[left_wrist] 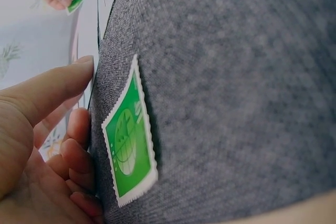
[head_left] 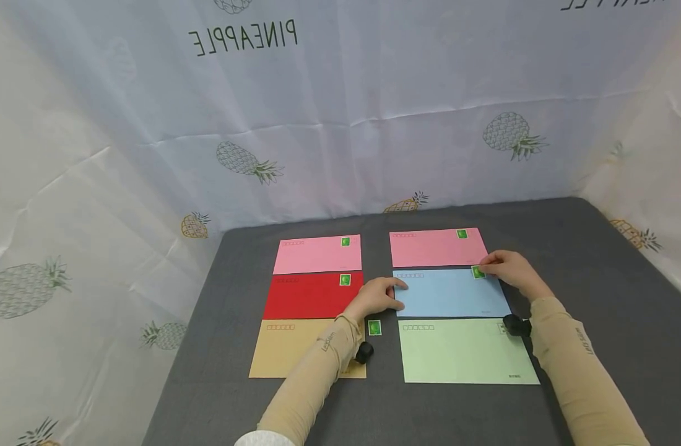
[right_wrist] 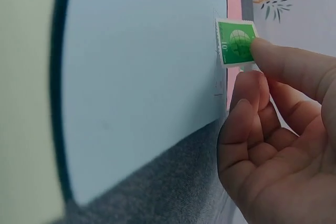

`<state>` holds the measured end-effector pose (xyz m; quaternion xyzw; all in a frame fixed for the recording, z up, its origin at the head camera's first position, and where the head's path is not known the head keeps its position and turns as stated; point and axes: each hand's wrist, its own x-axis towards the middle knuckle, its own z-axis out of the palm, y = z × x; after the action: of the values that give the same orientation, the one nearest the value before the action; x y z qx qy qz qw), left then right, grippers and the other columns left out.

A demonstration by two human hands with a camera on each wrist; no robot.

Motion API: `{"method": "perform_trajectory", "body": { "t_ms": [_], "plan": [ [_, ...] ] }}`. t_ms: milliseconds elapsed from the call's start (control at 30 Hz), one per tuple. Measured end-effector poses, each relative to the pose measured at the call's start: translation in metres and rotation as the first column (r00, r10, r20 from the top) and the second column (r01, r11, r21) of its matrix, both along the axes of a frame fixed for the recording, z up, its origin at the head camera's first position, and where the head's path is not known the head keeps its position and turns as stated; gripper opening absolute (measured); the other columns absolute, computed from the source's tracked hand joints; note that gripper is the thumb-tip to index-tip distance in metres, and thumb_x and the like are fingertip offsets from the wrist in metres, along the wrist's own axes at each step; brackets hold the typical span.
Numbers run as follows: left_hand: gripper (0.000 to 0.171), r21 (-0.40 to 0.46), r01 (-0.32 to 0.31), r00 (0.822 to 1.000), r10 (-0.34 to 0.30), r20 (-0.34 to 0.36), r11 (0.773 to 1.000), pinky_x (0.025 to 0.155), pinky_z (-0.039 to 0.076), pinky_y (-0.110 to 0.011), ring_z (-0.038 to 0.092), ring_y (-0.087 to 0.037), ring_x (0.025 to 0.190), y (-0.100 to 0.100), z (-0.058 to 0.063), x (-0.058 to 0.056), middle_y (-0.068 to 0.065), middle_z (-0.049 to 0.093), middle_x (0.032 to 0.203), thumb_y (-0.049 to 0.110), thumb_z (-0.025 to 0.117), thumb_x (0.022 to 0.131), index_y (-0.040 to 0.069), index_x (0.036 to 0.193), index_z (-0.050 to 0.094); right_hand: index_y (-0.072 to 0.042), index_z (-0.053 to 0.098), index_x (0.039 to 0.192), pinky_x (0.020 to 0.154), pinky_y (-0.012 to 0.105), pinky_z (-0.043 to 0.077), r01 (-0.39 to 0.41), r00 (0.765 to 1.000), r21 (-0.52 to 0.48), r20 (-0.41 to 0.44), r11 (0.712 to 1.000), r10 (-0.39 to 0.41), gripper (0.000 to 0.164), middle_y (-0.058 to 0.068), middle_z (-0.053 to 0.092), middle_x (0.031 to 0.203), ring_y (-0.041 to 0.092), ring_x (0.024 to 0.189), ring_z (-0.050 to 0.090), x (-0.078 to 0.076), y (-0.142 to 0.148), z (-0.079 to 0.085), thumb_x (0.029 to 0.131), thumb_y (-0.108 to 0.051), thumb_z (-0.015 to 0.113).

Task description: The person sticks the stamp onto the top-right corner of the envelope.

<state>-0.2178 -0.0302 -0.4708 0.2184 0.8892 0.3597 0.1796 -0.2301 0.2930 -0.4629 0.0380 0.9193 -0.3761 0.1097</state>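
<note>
Green rectangular stamp with white perforated border pinched between thumb and fingers of the right hand, at the top-right corner of the light-blue rectangular envelope; can't tell if it touches. Left hand spread loosely, gripping nothing, thumb and finger on that envelope's left edge. Second green white-bordered stamp lies on dark-grey fabric tabletop, between tan envelope and pale-green envelope.
</note>
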Motion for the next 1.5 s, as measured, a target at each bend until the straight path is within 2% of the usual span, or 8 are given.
{"method": "perform_trajectory", "body": {
  "t_ms": [467,1033,1500],
  "plan": [
    [0.036,0.013,0.001,1.000,-0.001,-0.004,1.000,0.054,0.034,-0.019,0.042,-0.007,0.055,0.000,0.000,0.000,0.003,0.049,0.065,0.018,0.071,0.081,0.018,0.117,0.064,0.004,0.057,0.103,0.063,0.025,0.037,0.030,1.000,0.024,0.004,0.999,-0.031,0.031,0.013,0.058,0.089,0.024,0.082,0.051,0.000,-0.005,-0.004,0.090,-0.023,0.057],
    [0.037,0.003,0.007,1.000,-0.007,-0.010,1.000,0.055,0.036,-0.018,0.044,-0.006,0.056,0.000,-0.002,-0.001,0.004,0.050,0.067,0.020,0.071,0.081,0.019,0.118,0.063,0.002,0.058,0.102,0.064,0.026,0.038,0.062,0.997,0.093,0.028,0.994,-0.065,0.031,0.016,0.059,0.095,0.026,0.084,0.052,-0.002,-0.008,-0.006,0.088,-0.026,0.056],
    [0.037,-0.002,-0.001,1.000,0.001,0.004,1.000,0.055,0.036,-0.019,0.044,-0.007,0.057,0.000,0.000,0.000,0.003,0.050,0.067,0.020,0.071,0.081,0.020,0.118,0.064,0.003,0.056,0.101,0.065,0.028,0.038,0.051,0.998,0.099,0.033,0.994,-0.055,0.032,0.016,0.057,0.092,0.026,0.084,0.051,0.000,-0.012,-0.001,0.087,-0.025,0.055]
  ]
}}
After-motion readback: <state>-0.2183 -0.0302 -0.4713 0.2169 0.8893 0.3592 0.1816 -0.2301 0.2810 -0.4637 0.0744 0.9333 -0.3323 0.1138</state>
